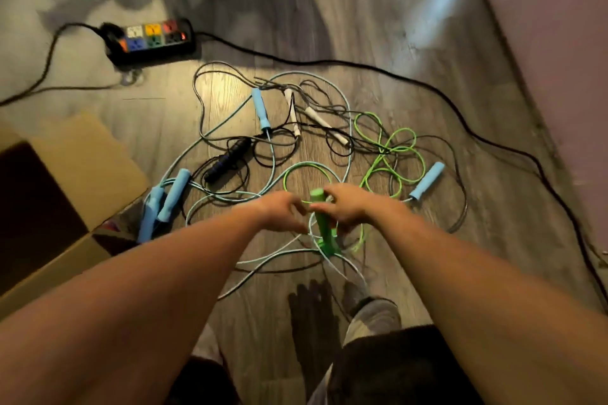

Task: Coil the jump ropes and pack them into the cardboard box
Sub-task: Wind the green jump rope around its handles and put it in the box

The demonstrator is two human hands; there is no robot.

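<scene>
The wooden floor [378, 26] fills most of my view, with a purple wall [559, 43] running down its right side. At my left sits the cardboard box [82, 158], open, with one flap folded out flat toward the ropes and a dark inside. The jump ropes [273, 154] lie uncoiled on the floor in a loose tangle in front of me, right of the box and none of them in it. A long black cable [329, 61] curves round the far side of the tangle, leading from a power strip [149, 41] with coloured sockets.

In the tangle, two blue handles [171, 197] lie side by side just beside the box flap. The black handle [227, 159] lies near the middle, with the white handles [317, 117] farther off. Loops of green cord [399, 141] spread to the right.

Both my arms reach forward. My right hand [348, 207] grips the green handles [324, 230], holding them upright above the floor. My left hand [279, 210] is close against them with fingers curled; the blur hides whether it pinches the cord.
</scene>
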